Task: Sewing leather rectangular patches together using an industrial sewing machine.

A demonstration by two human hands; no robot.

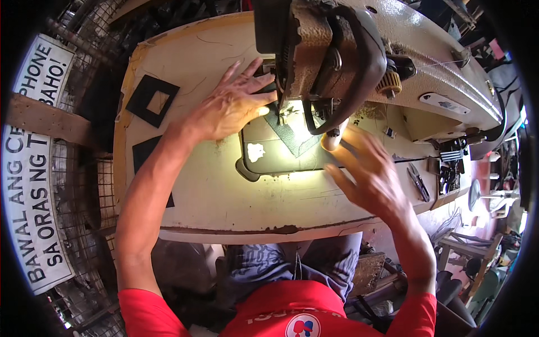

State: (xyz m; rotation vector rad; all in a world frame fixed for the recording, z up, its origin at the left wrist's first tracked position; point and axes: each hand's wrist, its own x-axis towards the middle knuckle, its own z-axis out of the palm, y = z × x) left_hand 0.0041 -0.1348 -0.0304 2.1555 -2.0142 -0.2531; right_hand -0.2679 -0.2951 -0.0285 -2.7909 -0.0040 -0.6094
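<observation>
My left hand [233, 104] lies palm down on the table with its fingers spread, its thumb beside a dark leather piece [298, 141]. That piece sits under the needle end of a brown-grey sewing machine [314, 50], in bright lamp light. At the right of the needle area is my right hand [368, 168], slightly blurred. Its fingers are apart, and one fingertip is close to the presser foot. Whether that fingertip touches the leather or the machine is hard to see. I make out nothing held in either hand.
A black square with a cut-out middle [152, 101] lies at the far left, and another dark piece [145, 153] is partly behind my left forearm. Thread snips [418, 182] rest at the right, near a tray of small tools [452, 168]. The table's worn front edge [281, 230] faces me.
</observation>
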